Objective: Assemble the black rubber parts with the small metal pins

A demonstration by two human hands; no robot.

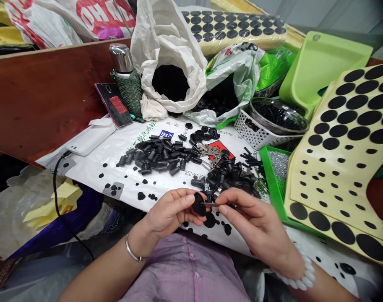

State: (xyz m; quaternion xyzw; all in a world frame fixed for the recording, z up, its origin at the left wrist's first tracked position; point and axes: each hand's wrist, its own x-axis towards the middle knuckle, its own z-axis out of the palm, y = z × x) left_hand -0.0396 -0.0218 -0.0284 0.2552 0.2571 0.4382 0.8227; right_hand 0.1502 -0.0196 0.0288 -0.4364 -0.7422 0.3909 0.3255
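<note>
Black round cap (198, 204) is sitting low in the centre of the frame, just in front of the near edge of a printed white sack sheet (93, 167) that is covering the table.

At the far left of that sheet a white power bank (90, 139) is lying flat, with a black cable (56, 201) trailing down off the edge. Above it, a phone (113, 104) is leaning against a brown board, beside a steel flask (126, 77) in a green mesh sleeve. A crumpled white plastic bag (166, 46) is gaping open at upper centre.

Mid-frame, a pile of black cylindrical parts (160, 153) is spreading across the sheet.

Below it, the left hand (170, 212), wearing a silver bangle (133, 251), is pinching the cap between thumb and fingers. Touching the cap's right side, a thin metal pin (209, 204) is being gripped between the thumb and forefinger of the right hand (254, 220), which is wearing a white bead bracelet (304, 277).

Right of centre, a white basket (254, 131) is holding a steel bowl of small dark parts. A green tray (274, 197) is lying beside it. At the far right, yellow sheets (345, 163) dotted with black round stickers are overlapping that tray.
</note>
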